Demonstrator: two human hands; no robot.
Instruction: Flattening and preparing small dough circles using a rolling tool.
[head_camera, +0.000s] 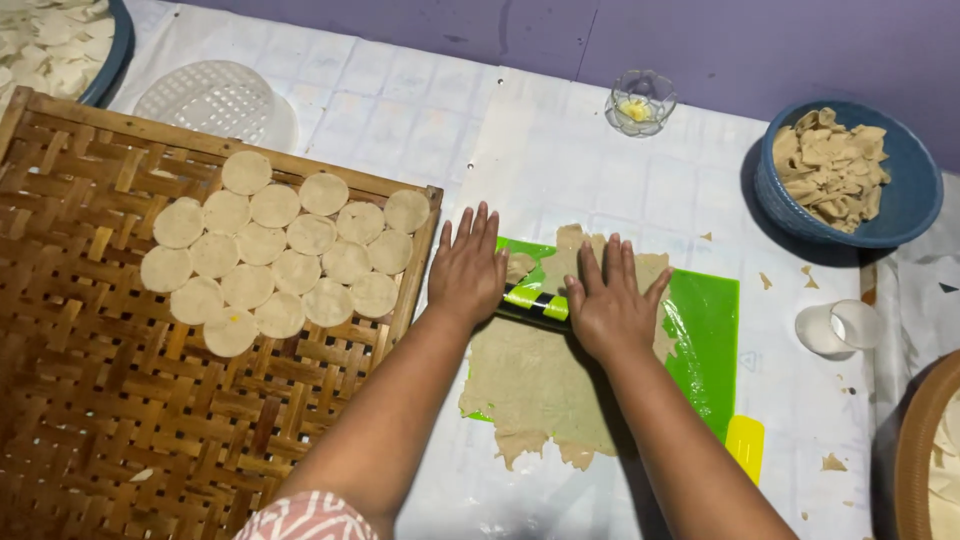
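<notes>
Both hands lie flat, palms down, on a rolling pin (533, 303) — dark with green and yellow bands — which rests across a thin sheet of dough (545, 385). Left hand (466, 270) covers the pin's left end, fingers straight and slightly spread, clamped on nothing. Right hand (611, 305) covers the right end, fingers likewise extended and apart, thumb splayed outward. Only the short middle stretch of the pin shows between the two hands.

The dough sheet is beige, ragged at its near edge, and lies on a green mat (705, 345) set on the white-covered tabletop (560, 170). A yellow scraper (745, 445) sits just beside the mat's near right corner.

To the left, a woven bamboo tray (110, 400) carries round dough discs (275, 250) in overlapping rows. A white plastic strainer (215, 100) stands upside down beyond the tray. Far right — a blue bowl (915, 200) filled with dough scraps (830, 165). A small glass dish (640, 100) stands near the wall, and a white cup (838, 328) lies on its side right of the mat
</notes>
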